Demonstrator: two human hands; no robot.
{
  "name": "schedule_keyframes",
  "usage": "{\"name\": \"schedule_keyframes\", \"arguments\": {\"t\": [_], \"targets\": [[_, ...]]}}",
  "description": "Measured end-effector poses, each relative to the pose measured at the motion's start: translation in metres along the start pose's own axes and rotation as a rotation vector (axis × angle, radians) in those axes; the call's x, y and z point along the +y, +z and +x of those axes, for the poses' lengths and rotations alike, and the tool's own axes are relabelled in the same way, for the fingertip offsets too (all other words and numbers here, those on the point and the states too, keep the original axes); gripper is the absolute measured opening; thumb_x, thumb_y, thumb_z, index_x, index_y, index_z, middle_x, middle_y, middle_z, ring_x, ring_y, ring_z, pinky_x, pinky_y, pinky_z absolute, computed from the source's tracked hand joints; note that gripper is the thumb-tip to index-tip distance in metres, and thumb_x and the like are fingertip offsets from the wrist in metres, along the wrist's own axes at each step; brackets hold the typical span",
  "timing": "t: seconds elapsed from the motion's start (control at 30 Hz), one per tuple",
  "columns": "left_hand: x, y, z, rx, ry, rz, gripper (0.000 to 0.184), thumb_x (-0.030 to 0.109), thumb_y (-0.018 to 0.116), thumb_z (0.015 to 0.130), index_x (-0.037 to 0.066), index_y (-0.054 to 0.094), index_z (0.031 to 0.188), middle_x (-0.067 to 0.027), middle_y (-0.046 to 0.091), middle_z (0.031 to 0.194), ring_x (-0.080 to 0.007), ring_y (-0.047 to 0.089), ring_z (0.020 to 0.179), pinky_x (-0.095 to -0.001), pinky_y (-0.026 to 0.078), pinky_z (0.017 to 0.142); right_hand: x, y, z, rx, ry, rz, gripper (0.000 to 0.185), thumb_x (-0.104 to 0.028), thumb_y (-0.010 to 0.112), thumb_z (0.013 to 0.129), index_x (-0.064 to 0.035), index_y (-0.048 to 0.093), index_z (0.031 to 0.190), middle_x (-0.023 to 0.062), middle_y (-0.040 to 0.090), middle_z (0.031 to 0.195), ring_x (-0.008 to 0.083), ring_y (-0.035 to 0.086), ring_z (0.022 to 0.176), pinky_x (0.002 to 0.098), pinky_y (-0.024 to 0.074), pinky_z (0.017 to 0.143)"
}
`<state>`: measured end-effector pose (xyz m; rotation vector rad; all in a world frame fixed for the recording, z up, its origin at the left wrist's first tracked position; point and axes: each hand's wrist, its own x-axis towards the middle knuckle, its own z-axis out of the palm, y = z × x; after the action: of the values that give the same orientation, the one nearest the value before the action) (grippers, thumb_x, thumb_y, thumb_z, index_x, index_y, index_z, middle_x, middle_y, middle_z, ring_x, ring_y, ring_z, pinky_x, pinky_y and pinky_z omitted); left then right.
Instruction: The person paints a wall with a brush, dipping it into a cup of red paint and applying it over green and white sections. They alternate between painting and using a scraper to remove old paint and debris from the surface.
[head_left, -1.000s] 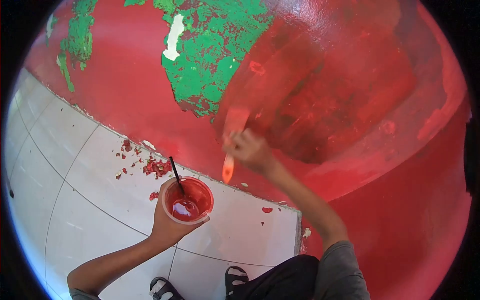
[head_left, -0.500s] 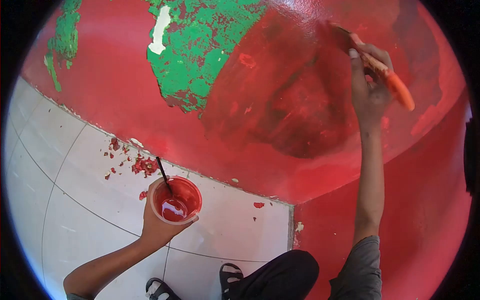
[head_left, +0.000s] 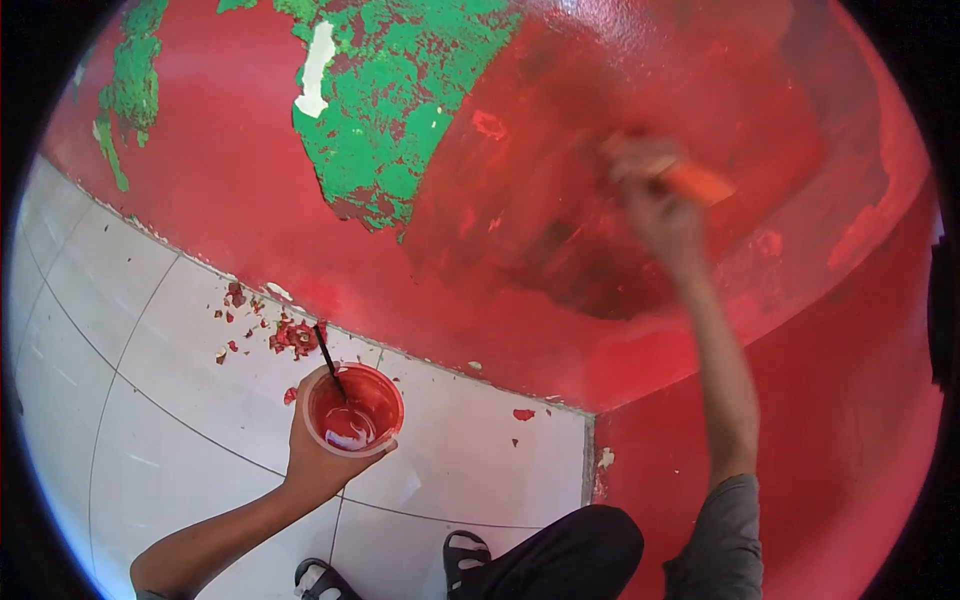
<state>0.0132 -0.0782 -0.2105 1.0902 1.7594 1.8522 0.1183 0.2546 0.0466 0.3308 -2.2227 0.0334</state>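
My left hand (head_left: 322, 455) is wrapped round a clear plastic cup (head_left: 398, 415) of red paint (head_left: 350, 425), held over the tiled floor. A thin black stick (head_left: 326, 350) leans up out of the paint. Blurred by motion, my right hand (head_left: 660, 205) is closed on a paintbrush (head_left: 700, 184) with an orange handle. Its bristles are smeared and partly hidden against the red wall (head_left: 560, 200). Fresh red paint streaks lie over dark patches around the brush.
Peeled paint exposes a green patch (head_left: 385, 110) with a white spot (head_left: 316, 70) on the wall. Red paint flakes (head_left: 292, 336) litter the white floor tiles (head_left: 200, 400) along the wall's foot. My sandalled feet (head_left: 466, 555) and dark-trousered knee (head_left: 575, 550) are at the bottom.
My right hand has swept the brush left and downward across the wall. Redder paint now covers part of the dark area at upper right. The left hand and cup stay nearly in place.
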Motion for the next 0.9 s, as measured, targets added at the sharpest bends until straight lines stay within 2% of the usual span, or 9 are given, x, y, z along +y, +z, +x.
{"name": "schedule_keyframes", "arguments": {"t": [0.13,0.2,0.3,0.43,0.57,0.63,0.7,0.77,0.9], "targets": [[-0.005,0.008,0.003,-0.007,0.000,-0.001,0.095,0.019,0.090,0.058,0.004,0.033,0.132,-0.0122,0.045,0.124,-0.0242,0.049,0.118,-0.0373,0.045,0.097,-0.027,-0.037,0.044,0.304,0.107,-0.363,0.008,-0.003,0.062,0.087,-0.0068,0.065,0.093,0.0068,0.066,0.093,0.0170,0.060,0.077,0.0289,0.0488,0.065],[-0.005,0.011,0.005,-0.018,0.006,-0.023,0.095,0.018,0.090,0.058,0.004,0.033,0.132,-0.0122,0.046,0.125,-0.0243,0.049,0.117,-0.0373,0.045,0.098,-0.012,-0.031,0.024,0.169,-0.207,-0.808,0.007,-0.010,0.060,0.092,-0.0072,0.066,0.094,0.0058,0.064,0.093,0.0166,0.059,0.080,0.0296,0.0455,0.066],[0.000,0.012,0.006,-0.040,-0.027,-0.060,0.095,0.018,0.091,0.057,0.003,0.033,0.132,-0.0124,0.046,0.125,-0.0241,0.049,0.117,-0.0373,0.045,0.098,-0.003,0.037,-0.073,-0.182,-0.342,-0.723,0.014,-0.013,0.063,0.084,-0.0138,0.067,0.096,0.0046,0.062,0.094,0.0182,0.058,0.076,0.0308,0.0462,0.061],[0.004,0.008,0.002,0.000,0.006,-0.049,0.095,0.018,0.091,0.057,0.003,0.034,0.131,-0.0125,0.046,0.125,-0.0236,0.050,0.117,-0.0368,0.045,0.097,-0.041,0.128,-0.198,-0.486,-0.189,-0.388,0.023,-0.012,0.066,0.075,-0.0176,0.066,0.098,0.0028,0.061,0.096,0.0182,0.057,0.078,0.0302,0.0479,0.058],[0.008,0.003,0.002,0.019,0.021,-0.042,0.094,0.019,0.091,0.057,0.003,0.035,0.131,-0.0125,0.047,0.125,-0.0235,0.050,0.116,-0.0366,0.045,0.096,-0.057,0.136,-0.210,-0.669,0.113,-0.023,0.029,-0.005,0.066,0.074,-0.0150,0.063,0.101,-0.0020,0.058,0.092,0.0189,0.056,0.083,0.0304,0.0494,0.060],[0.004,0.003,0.002,0.013,0.013,-0.040,0.094,0.020,0.091,0.057,0.003,0.035,0.131,-0.0126,0.047,0.124,-0.0237,0.050,0.117,-0.0368,0.046,0.095,-0.027,0.117,-0.177,-0.470,0.096,0.138,0.030,-0.002,0.067,0.071,-0.0140,0.065,0.099,0.0002,0.062,0.090,0.0210,0.056,0.084,0.0316,0.0499,0.062],[-0.001,0.003,0.002,0.010,0.024,-0.003,0.094,0.020,0.091,0.057,0.003,0.034,0.131,-0.0123,0.047,0.124,-0.0238,0.050,0.117,-0.0369,0.046,0.096,-0.025,0.064,-0.096,-0.364,0.250,0.024,0.010,-0.004,0.065,0.083,-0.0072,0.068,0.091,0.0071,0.066,0.091,0.0216,0.060,0.082,0.0311,0.0500,0.071],[-0.004,0.007,0.004,0.001,0.014,-0.002,0.095,0.019,0.091,0.057,0.004,0.033,0.132,-0.0121,0.046,0.124,-0.0241,0.050,0.117,-0.0370,0.045,0.096,-0.010,0.026,-0.055,-0.065,0.276,0.253,0.011,0.004,0.062,0.084,-0.0032,0.068,0.091,0.0089,0.065,0.098,0.0206,0.064,0.090,0.0305,0.0517,0.076],[-0.005,0.009,0.007,-0.023,-0.028,-0.033,0.097,0.019,0.091,0.057,0.004,0.032,0.132,-0.0119,0.045,0.123,-0.0245,0.050,0.116,-0.0373,0.046,0.095,-0.028,-0.012,-0.030,0.119,0.100,-0.227,0.027,0.006,0.068,0.078,-0.0072,0.067,0.102,0.0073,0.064,0.097,0.0212,0.063,0.085,0.0303,0.0516,0.071]]}}
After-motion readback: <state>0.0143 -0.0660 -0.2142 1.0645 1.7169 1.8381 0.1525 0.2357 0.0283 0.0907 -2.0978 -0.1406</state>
